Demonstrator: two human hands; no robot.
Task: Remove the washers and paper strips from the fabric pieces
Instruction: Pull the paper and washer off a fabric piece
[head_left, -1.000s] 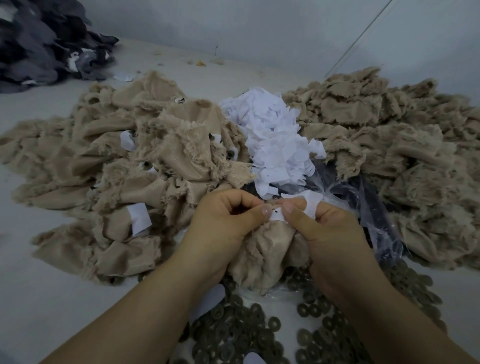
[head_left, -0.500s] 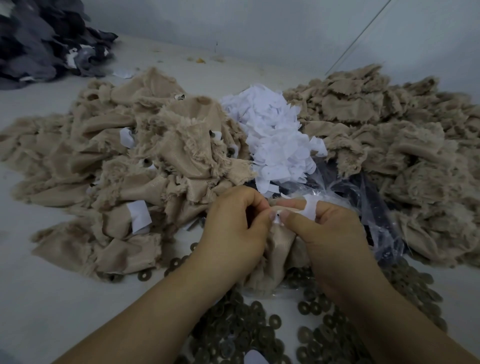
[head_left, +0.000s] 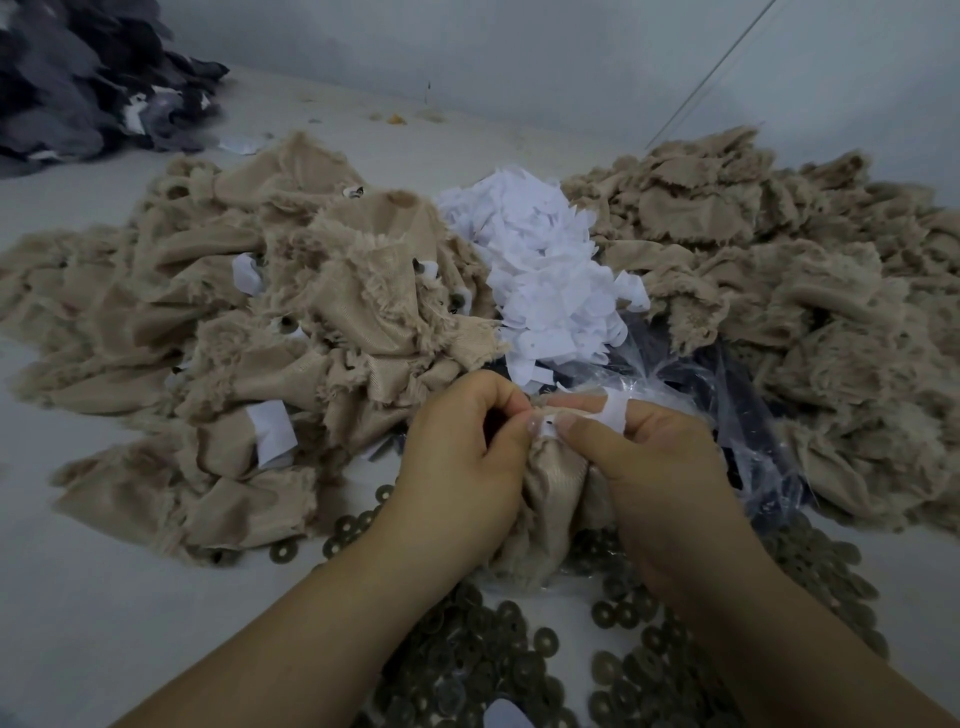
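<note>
A beige fabric piece (head_left: 550, 499) hangs between both hands at the centre. My left hand (head_left: 462, 462) grips its top edge with curled fingers and thumb. My right hand (head_left: 654, 467) pinches a white paper strip (head_left: 610, 410) that lies over its fingers, its thumb pressed on the fabric's top. Whether a washer is under the thumbs I cannot tell. Several dark washers (head_left: 639, 670) lie loose on the table below the hands.
A heap of beige fabric pieces with paper strips (head_left: 223, 332) fills the left. A white paper pile (head_left: 540, 265) sits in the middle, another beige heap (head_left: 789, 291) on the right. Clear plastic bag (head_left: 727, 384) behind my right hand. Dark grey fabric (head_left: 78, 78) at far left.
Both hands have stayed pinched together on the fabric's top; the left thumb has closed in against the right thumb. More washers show beside the left wrist.
</note>
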